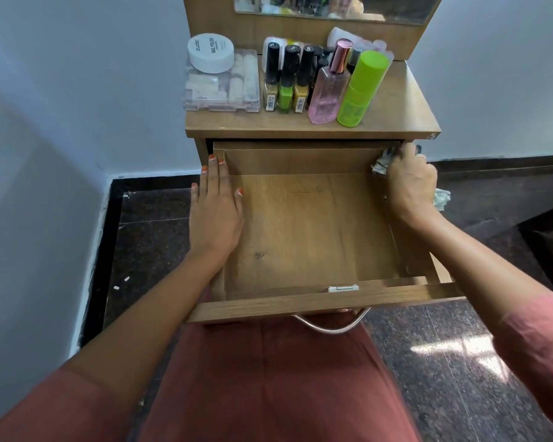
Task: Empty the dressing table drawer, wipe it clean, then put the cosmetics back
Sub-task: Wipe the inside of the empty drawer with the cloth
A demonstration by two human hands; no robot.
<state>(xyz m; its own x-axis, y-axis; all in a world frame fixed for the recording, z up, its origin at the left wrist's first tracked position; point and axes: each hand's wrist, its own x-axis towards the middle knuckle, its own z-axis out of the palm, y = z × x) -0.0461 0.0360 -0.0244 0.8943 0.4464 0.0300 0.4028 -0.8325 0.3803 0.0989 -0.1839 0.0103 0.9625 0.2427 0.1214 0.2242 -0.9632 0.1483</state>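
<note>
both hands at drawer (300,237): left hand (216,212) flat on rim, right hand (411,183) gripping cloth (380,167).

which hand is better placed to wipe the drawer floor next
Right. The right hand grips the cloth at the drawer's back right corner; the left hand lies flat, empty, on its left wall.

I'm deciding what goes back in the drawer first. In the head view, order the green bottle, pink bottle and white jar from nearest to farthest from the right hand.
1. Green bottle, right side of the tabletop, just above the right hand gripping a cloth.
2. Pink bottle, directly left of the green one.
3. White jar, far left, atop the clear box.
</note>
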